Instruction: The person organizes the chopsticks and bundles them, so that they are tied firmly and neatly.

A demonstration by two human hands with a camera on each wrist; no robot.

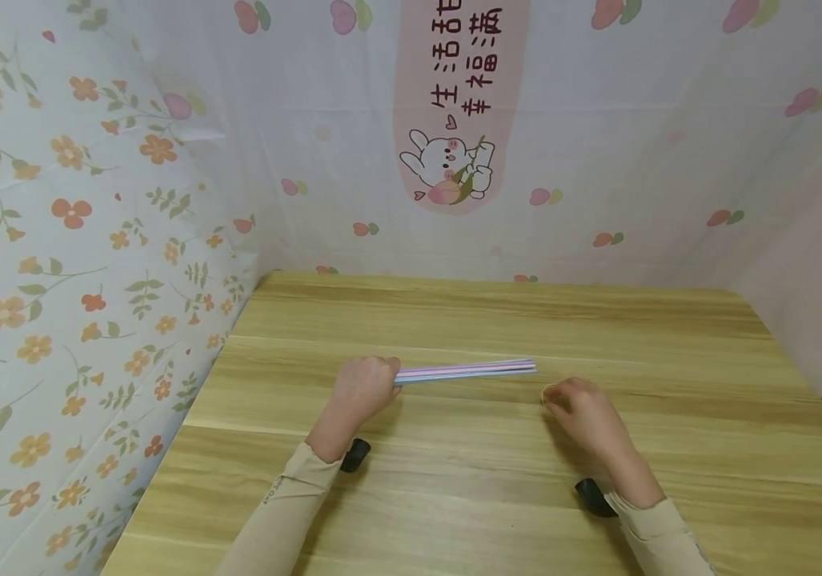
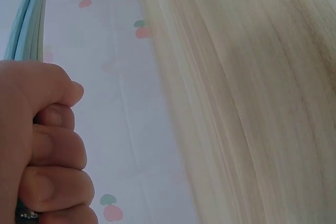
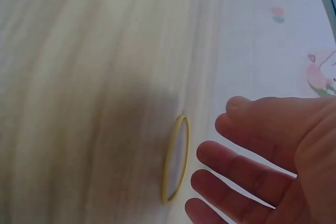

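My left hand (image 1: 363,388) grips one end of a bundle of thin pastel straws (image 1: 468,370), pink, blue and white, which points right just above the wooden table (image 1: 454,320). In the left wrist view the curled fingers (image 2: 50,150) close round the straws (image 2: 29,19). My right hand (image 1: 576,408) hovers over the table with fingers straight and relaxed, holding nothing. A yellow rubber band (image 3: 176,158) lies flat on the wood just beyond those fingertips (image 3: 220,153); in the head view the rubber band (image 1: 547,393) peeks out at the hand's left edge.
Floral and fruit-print sheets wall the table on the left (image 1: 58,280), back (image 1: 454,136) and right (image 1: 814,264). Bare wood stretches on all sides of the hands. Black wrist mounts (image 1: 356,454) sit under both sleeves.
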